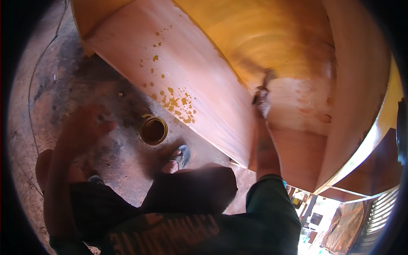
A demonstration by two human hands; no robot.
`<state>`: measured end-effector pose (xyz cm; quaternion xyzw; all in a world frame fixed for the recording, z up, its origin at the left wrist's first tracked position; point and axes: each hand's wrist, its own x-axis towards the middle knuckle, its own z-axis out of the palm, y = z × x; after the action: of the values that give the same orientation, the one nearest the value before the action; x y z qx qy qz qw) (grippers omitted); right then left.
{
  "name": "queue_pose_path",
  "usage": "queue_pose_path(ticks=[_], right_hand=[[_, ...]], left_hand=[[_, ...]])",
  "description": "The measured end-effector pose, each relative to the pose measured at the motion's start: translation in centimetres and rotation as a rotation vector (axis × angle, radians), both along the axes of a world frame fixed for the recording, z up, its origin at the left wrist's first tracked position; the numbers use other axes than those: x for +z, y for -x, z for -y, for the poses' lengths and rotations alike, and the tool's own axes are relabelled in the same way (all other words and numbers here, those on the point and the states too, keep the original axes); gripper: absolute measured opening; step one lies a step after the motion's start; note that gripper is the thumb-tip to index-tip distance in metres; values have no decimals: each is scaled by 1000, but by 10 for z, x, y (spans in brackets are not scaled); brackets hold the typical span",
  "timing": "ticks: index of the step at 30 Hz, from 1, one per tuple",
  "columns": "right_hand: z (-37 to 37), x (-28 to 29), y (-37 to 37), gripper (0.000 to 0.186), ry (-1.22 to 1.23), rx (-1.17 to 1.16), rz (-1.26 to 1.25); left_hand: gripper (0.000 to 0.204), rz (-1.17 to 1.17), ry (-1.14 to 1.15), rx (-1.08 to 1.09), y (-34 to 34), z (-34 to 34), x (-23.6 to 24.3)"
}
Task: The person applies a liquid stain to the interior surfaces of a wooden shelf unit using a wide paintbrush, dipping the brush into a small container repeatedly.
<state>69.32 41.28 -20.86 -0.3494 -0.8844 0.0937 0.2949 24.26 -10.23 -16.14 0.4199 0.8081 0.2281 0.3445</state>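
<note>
My right hand [262, 102] reaches up and is closed around a paintbrush [268, 77], its tip blurred against the inner panel [301, 100] of a large wooden piece. Above the brush that panel carries a glossy yellow-brown coat [272, 34]; below it the surface is paler. A pale side panel [204, 72] slants across the middle, with yellow-brown spots [176, 104] along its lower part. My left hand [91, 121] hangs over the floor at the left, dim and slightly blurred. Its thumb stands apart from the fingers, and nothing shows in it.
An open can [154, 130] of dark liquid stands on the stained floor [123, 170] between my left hand and the side panel, close to my sandalled foot [180, 158]. A thin cable [32, 85] runs along the far left. Another tall panel [361, 76] rises at the right.
</note>
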Motion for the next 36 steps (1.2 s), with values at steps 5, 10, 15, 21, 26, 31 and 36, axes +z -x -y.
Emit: queue_pose_path(ticks=[5,10,15,21,26,31,36], right_hand=[[18,-33,20,20,-110,348,318],[29,161,23,18,-373,89,345],[28,210,51,20,-881,-48,232],[26,-4,44,30,-295,260,733],[0,102,117,23,-152,314,-117],[33,185,177,16,-829,162,-39],[29,-8,158,30,-605,73,610]], left_hand=[[45,141,156,5,-1,-2,17],[45,-30,-11,-33,1,28,-16],[46,36,86,-16,2,16,20],[42,194,70,-54,4,4,-2],[36,-68,-153,-78,-5,26,-18],[46,50,40,-40,6,24,1],[47,135,-26,-59,7,13,0]])
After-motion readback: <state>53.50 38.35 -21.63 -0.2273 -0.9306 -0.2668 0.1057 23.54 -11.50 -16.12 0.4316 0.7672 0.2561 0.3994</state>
